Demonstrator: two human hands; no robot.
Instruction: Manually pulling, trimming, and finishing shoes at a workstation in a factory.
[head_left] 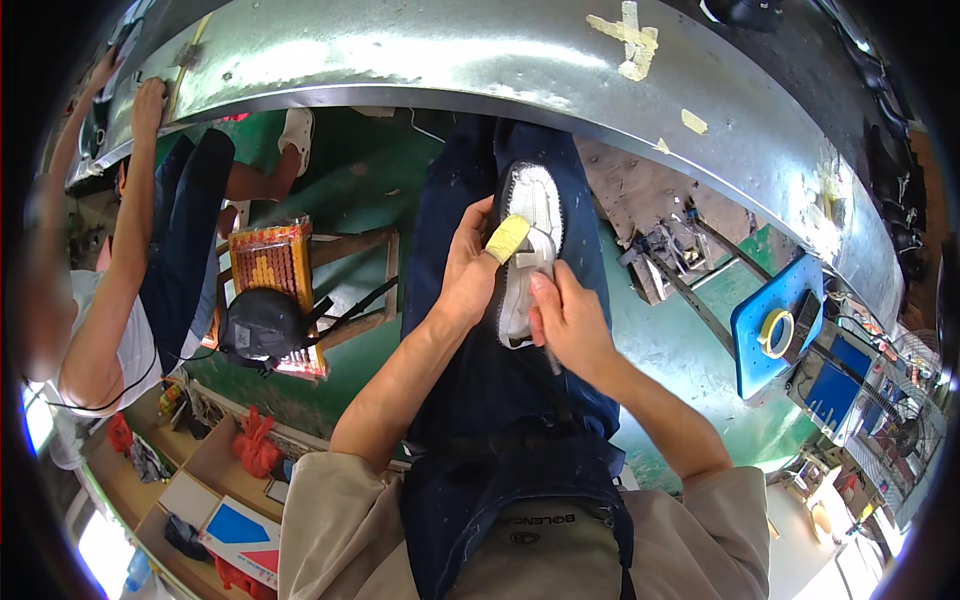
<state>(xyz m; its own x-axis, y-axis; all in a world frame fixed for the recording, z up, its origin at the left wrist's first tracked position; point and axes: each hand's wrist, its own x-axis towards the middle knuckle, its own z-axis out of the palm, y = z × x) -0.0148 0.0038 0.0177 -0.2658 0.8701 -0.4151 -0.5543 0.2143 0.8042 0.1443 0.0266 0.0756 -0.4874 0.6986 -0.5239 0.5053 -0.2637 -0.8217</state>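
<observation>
While the left hand (471, 275) grips one shoe (534, 200), the right hand (577, 325) clasps one tool (553, 362).

You're in a workshop, apparently for footwear: your long, scuffed, grey metal desk (480, 45) is shared with a co-worker (112, 325), a white, dark-edged shoe (532, 258) sits over your lap, and a yellow tape roll (766, 335) lies on a blue square stool (747, 345) nearby.

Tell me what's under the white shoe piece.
The dark blue cloth over the person's legs shows around the white shoe piece. Its underside and whatever lies directly beneath are covered, so I can't tell what else is there.
</observation>
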